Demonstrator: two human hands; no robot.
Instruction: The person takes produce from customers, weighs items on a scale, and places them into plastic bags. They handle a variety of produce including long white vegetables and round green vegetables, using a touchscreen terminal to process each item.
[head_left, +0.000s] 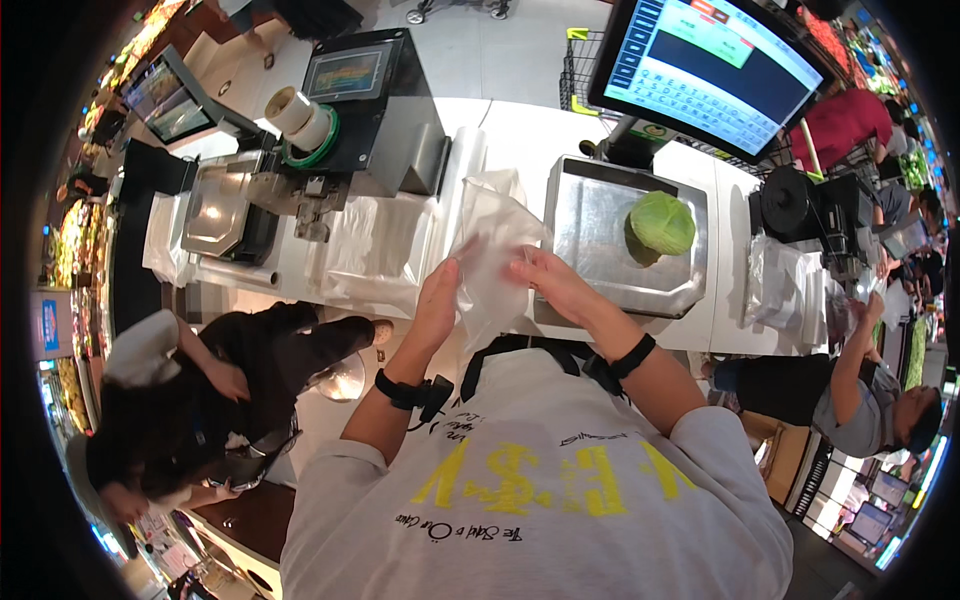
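Note:
Between my hands hangs a thin, translucent plastic produce bag (491, 281), above the front of the counter. My left hand (442, 296) grips the bag's left side, its fingers partly hidden by the film. On the other side, my right hand (544, 274) pinches the bag near its right edge; motion blurs the fingertips. To the right of the bag, a round green cabbage (662, 223) rests on the metal pan of a weighing scale (589, 247). The scale's touchscreen (716, 64) stands behind it, lit, with an on-screen keyboard and writing.
A bag-sealing machine (409, 112) with a tape roll stands left of the bag. Stacked plastic bags (379, 240) lie before it. A second scale (217, 206) sits farther left. One person (225, 375) stands at my left, another (847, 397) at my right. A shopping cart (581, 71) is behind the counter.

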